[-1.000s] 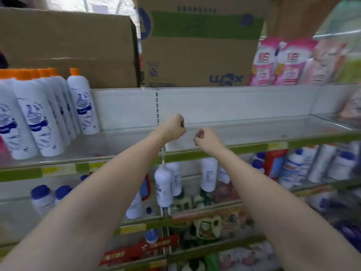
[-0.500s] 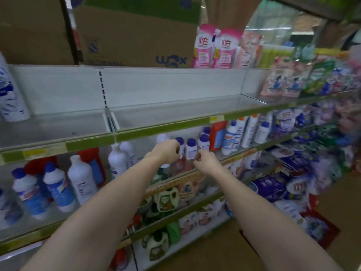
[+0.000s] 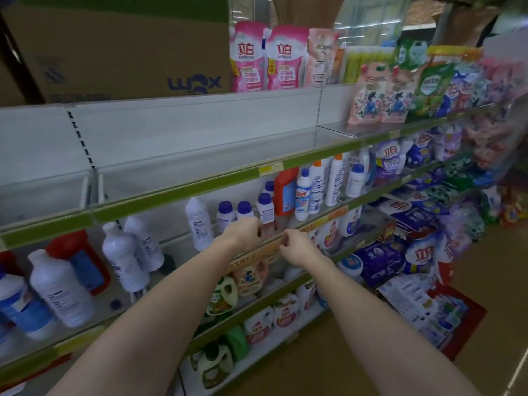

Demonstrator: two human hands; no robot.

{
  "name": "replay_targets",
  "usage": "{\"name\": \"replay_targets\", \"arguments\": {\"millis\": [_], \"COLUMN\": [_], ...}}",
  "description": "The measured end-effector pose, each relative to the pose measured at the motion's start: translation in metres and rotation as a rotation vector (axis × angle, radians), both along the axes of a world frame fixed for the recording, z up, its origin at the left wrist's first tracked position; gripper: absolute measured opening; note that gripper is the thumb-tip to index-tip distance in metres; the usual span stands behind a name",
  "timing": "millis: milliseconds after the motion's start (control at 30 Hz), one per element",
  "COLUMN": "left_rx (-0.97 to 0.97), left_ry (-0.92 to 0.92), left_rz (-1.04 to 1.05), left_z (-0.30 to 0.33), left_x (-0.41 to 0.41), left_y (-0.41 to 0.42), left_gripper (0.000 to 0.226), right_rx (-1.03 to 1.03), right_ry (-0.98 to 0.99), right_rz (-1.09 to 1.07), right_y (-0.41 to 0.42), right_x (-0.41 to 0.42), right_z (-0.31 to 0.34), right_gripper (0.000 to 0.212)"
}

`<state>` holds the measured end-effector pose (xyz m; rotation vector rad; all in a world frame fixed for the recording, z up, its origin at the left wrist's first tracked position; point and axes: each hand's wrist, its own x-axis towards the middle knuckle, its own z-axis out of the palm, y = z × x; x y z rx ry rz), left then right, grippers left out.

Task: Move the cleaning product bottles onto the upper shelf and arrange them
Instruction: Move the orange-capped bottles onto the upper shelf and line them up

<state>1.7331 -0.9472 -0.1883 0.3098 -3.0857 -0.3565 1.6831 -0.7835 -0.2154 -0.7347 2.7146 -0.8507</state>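
Head view: both arms reach toward the second shelf. The left hand [image 3: 245,233] is curled shut just before the small purple-capped white bottles [image 3: 245,210]; whether it grips one cannot be told. The right hand [image 3: 295,247] pinches loosely at the shelf's front rail [image 3: 317,224], fingers bent. The upper shelf [image 3: 200,155] stands bare behind its green edge strip [image 3: 183,192]. More white bottles [image 3: 123,258] lean at the left, a red jug [image 3: 285,191] beside the caps. Cardboard boxes [image 3: 120,52] and pink refill pouches [image 3: 265,55] sit on top.

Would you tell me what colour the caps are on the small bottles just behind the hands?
Purple-blue caps, clearest in the head view.
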Motion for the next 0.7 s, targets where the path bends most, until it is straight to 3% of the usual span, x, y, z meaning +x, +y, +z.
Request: {"name": "replay_targets", "arguments": {"millis": [100,300,433,700], "left_rx": [0.009,0.067,0.089,0.205], "left_ry": [-0.003,0.003,0.023,0.014], "left_rz": [-0.018,-0.042,-0.017,0.030], "left_z": [0.004,0.002,-0.004,-0.018], "left_x": [-0.034,-0.110,-0.155,-0.230], "left_y": [0.035,0.101,0.136,0.157], "left_gripper": [0.018,0.009,0.018,0.010], "right_rx": [0.001,0.032,0.059,0.040], "right_ry": [-0.007,0.018,0.013,-0.036], "right_rz": [0.001,-0.018,-0.030,0.013], "right_y": [0.032,0.111,0.152,0.157], "right_x": [-0.031,-0.108,-0.160,-0.228], "right_z": [0.001,-0.001,-0.009,-0.036], "right_gripper": [0.014,0.006,0.006,0.007]}}
